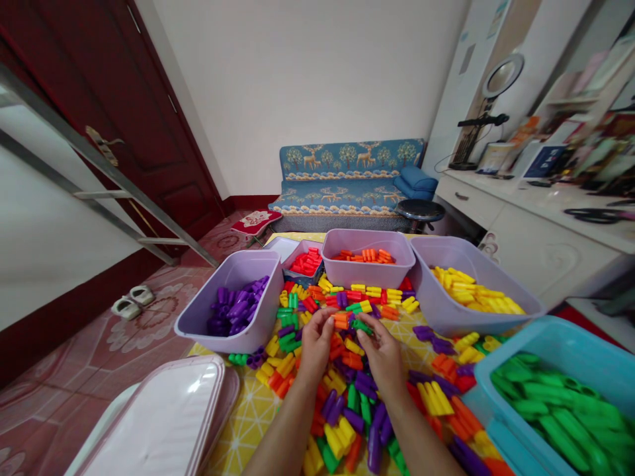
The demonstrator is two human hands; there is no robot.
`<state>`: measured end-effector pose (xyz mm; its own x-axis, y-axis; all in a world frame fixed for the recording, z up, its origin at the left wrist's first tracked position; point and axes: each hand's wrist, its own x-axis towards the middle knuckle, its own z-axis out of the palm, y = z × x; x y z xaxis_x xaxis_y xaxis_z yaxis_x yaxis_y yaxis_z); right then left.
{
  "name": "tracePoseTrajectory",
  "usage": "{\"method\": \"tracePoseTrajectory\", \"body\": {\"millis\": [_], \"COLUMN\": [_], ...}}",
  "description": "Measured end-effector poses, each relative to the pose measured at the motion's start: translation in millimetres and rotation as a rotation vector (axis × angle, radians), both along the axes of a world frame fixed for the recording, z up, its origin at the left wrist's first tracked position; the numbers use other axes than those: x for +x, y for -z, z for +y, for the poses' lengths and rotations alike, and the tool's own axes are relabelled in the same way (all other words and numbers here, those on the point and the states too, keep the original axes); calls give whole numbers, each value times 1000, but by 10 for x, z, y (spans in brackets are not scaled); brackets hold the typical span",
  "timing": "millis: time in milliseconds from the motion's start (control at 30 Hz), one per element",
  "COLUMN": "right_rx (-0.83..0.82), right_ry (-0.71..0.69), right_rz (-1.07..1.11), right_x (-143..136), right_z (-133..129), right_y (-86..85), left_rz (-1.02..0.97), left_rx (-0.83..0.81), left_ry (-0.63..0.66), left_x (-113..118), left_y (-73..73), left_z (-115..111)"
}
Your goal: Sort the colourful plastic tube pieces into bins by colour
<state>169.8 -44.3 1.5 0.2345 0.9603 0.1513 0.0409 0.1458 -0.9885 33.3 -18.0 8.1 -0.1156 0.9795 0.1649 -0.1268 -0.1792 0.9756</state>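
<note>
My left hand is closed on an orange piece over the middle of the table. Just right of it, my right hand pinches a green piece. Below and around both hands lie mixed plastic tube pieces in yellow, purple, orange, green and red. A lilac bin of purple pieces stands to the left. Behind the hands are a small box of red pieces and a lilac bin with orange pieces. Yellow pieces fill part of a bin on the right.
A teal bin with green pieces stands at the near right. Pale lids lie at the near left. Beyond the table are a blue patterned sofa, a round stool and a white desk. A metal ladder leans at the left.
</note>
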Motion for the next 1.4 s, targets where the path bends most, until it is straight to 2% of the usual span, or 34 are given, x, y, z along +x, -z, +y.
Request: {"method": "tracePoseTrajectory", "body": {"millis": [133,300,467,733,967,1167,1400], "right_rx": [38,103,150,77,60,43,43], "right_ry": [-60,4,38,14,14,22,108], "right_rz": [-12,-203,-302,-183,-89,-27,5], "right_x": [-50,-47,-20,-4,-14,-23,-20], "right_z": [-10,-18,-30,-26,-56,-72,-91], "right_y": [-21,-60,-92,17,-29,-47,-140], "left_rz": [39,29,23,84,76,45,56], "left_rx": [15,14,3,39,44,24,-2], "left_ry": [38,152,164,229,279,263,153], "left_x": [-3,15,19,22,24,21,17], "left_y": [-9,14,24,50,20,16,59], "left_z": [-9,-15,-20,-33,-35,-33,-10]}}
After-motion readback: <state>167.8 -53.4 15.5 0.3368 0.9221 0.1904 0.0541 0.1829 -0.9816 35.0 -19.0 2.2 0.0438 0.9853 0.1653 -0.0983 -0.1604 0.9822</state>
